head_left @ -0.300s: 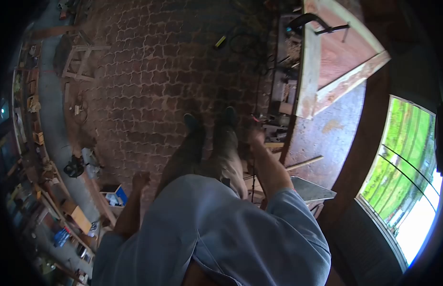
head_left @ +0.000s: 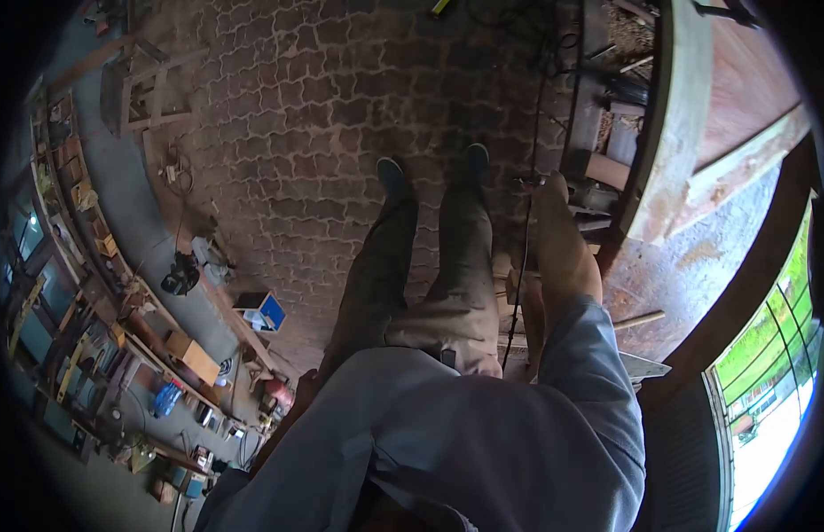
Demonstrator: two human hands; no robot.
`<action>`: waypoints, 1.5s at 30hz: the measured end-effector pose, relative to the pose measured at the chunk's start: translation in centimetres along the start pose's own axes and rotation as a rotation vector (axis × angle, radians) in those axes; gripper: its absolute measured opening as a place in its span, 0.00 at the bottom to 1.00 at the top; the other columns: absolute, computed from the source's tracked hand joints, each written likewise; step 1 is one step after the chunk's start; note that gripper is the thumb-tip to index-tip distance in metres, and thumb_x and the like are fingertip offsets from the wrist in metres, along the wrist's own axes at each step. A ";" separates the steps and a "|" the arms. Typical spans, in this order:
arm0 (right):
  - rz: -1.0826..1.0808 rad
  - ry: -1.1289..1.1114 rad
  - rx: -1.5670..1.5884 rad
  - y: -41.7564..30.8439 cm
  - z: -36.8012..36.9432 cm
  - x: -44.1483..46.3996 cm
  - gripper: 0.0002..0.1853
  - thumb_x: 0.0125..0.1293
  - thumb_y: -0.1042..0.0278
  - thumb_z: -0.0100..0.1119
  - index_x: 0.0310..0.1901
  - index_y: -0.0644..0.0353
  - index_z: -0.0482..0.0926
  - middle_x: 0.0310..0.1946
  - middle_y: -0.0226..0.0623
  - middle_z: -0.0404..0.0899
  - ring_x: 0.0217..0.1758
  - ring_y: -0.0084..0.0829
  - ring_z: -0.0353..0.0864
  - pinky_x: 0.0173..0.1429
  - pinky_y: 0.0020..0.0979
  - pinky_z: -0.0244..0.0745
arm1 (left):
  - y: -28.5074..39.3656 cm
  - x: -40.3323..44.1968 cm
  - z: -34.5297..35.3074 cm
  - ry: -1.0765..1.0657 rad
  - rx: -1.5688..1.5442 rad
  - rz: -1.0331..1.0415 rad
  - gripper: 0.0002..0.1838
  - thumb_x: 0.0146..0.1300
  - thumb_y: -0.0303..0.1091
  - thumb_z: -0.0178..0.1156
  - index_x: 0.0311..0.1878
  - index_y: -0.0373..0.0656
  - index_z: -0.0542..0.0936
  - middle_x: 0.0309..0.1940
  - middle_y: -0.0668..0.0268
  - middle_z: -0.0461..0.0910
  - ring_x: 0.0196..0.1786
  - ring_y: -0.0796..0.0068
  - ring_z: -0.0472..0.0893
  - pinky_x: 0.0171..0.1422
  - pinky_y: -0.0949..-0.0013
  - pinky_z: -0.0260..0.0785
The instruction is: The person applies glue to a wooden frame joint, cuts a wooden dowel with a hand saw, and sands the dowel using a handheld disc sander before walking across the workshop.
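My right hand (head_left: 554,190) reaches forward beside the workbench's open lower shelf. Its fingers look closed, and a small dark metal piece (head_left: 529,181) shows at the fingertips, too small to name. A thin black cord (head_left: 524,266) runs past this hand down toward my trousers. My left hand (head_left: 307,383) hangs low at my left side, partly covered by my shirt; its fingers are not clear. To the right, a wooden frame with a reddish panel (head_left: 745,80) lies on the bench top (head_left: 722,253).
Wood offcuts (head_left: 607,168) and shavings fill the shelf under the bench. A blue-sided box (head_left: 268,312) stands on the left, near a black power tool (head_left: 181,277). Cluttered shelving (head_left: 102,239) lines the far left. Paving bricks (head_left: 314,133) cover the floor.
My view has shifted, so the floor, bench and frame sit differently. The right hand appears farther forward along the bench. The left hand has moved closer to my body and is more hidden.
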State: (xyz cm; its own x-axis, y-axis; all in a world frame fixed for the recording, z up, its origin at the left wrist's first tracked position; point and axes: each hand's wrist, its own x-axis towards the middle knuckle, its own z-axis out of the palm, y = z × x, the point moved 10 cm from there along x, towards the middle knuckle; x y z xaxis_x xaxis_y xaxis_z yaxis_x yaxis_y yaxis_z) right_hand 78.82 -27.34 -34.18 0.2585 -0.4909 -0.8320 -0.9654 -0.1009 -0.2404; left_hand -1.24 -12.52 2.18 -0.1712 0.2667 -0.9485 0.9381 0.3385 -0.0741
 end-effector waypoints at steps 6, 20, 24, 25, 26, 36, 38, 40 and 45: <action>-0.045 -0.003 0.025 -1.1 -0.3 0.3 0.20 0.64 0.59 0.65 0.54 0.59 0.83 0.51 0.40 0.82 0.48 0.40 0.83 0.47 0.48 0.81 | -1.7 1.4 -2.0 -0.028 -0.340 -0.008 0.24 0.77 0.49 0.61 0.50 0.31 0.82 0.34 0.51 0.88 0.38 0.70 0.84 0.43 0.59 0.76; -0.062 -0.393 0.003 1.8 -6.8 -23.1 0.08 0.74 0.58 0.59 0.43 0.52 0.80 0.33 0.37 0.81 0.34 0.42 0.82 0.38 0.52 0.84 | 20.9 7.4 -13.9 0.058 -0.442 0.120 0.43 0.68 0.39 0.68 0.78 0.26 0.62 0.35 0.59 0.84 0.33 0.70 0.84 0.35 0.65 0.77; -0.102 -0.705 0.080 8.2 -6.3 -35.8 0.06 0.75 0.61 0.61 0.41 0.51 0.77 0.27 0.32 0.77 0.22 0.28 0.74 0.25 0.29 0.70 | 30.2 7.7 -16.2 0.100 -0.251 0.495 0.15 0.71 0.39 0.67 0.50 0.38 0.78 0.31 0.66 0.82 0.31 0.77 0.80 0.33 0.69 0.73; -0.172 -0.718 -0.009 8.0 -6.7 -41.3 0.06 0.75 0.61 0.61 0.46 0.51 0.77 0.29 0.32 0.78 0.23 0.27 0.74 0.25 0.29 0.69 | 33.6 6.6 -16.0 0.016 -0.349 0.560 0.13 0.72 0.39 0.67 0.49 0.39 0.78 0.31 0.67 0.81 0.32 0.78 0.80 0.34 0.70 0.73; -0.202 -0.847 -0.061 8.8 -6.0 -44.0 0.09 0.74 0.62 0.61 0.51 0.52 0.77 0.31 0.32 0.78 0.25 0.26 0.75 0.27 0.29 0.70 | 37.5 5.0 -15.6 -0.065 -0.444 0.626 0.12 0.73 0.39 0.67 0.47 0.40 0.78 0.32 0.68 0.81 0.33 0.80 0.79 0.34 0.70 0.73; -0.696 -1.540 -0.331 5.3 -5.8 -71.7 0.45 0.69 0.68 0.66 0.84 0.65 0.55 0.66 0.36 0.76 0.67 0.26 0.73 0.73 0.31 0.69 | 60.0 -18.1 -14.7 -1.047 -0.990 1.016 0.42 0.66 0.66 0.67 0.67 0.36 0.75 0.55 0.53 0.85 0.56 0.53 0.86 0.67 0.49 0.80; -0.865 -1.634 -0.329 4.5 -5.8 -72.9 0.48 0.67 0.71 0.69 0.85 0.64 0.54 0.67 0.37 0.75 0.67 0.27 0.73 0.72 0.31 0.69 | 61.4 -25.5 -17.3 -1.108 -0.990 1.311 0.46 0.66 0.65 0.68 0.70 0.34 0.70 0.60 0.54 0.79 0.64 0.55 0.82 0.70 0.46 0.78; -0.921 -1.677 -0.332 4.2 -6.2 -74.5 0.50 0.64 0.71 0.72 0.85 0.64 0.53 0.67 0.37 0.75 0.68 0.27 0.73 0.74 0.31 0.67 | 61.5 -27.5 -20.1 -0.999 -1.003 1.361 0.43 0.65 0.60 0.70 0.70 0.35 0.70 0.61 0.56 0.76 0.64 0.59 0.78 0.69 0.48 0.78; -1.445 -1.193 -0.509 3.4 -8.0 -74.1 0.43 0.68 0.70 0.69 0.82 0.55 0.58 0.46 0.46 0.85 0.47 0.41 0.87 0.55 0.40 0.81 | 62.5 -34.6 -26.2 -0.745 -0.862 1.681 0.42 0.62 0.56 0.67 0.70 0.34 0.68 0.59 0.57 0.73 0.62 0.62 0.76 0.67 0.50 0.74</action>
State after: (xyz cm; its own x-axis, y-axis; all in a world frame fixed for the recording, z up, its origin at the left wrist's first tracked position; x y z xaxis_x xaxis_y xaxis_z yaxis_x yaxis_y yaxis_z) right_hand 56.14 1.73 30.64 0.4167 0.9054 -0.0818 0.1022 -0.1360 -0.9854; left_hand 55.38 23.09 38.41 0.8845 0.4393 0.1573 -0.3920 0.5169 0.7610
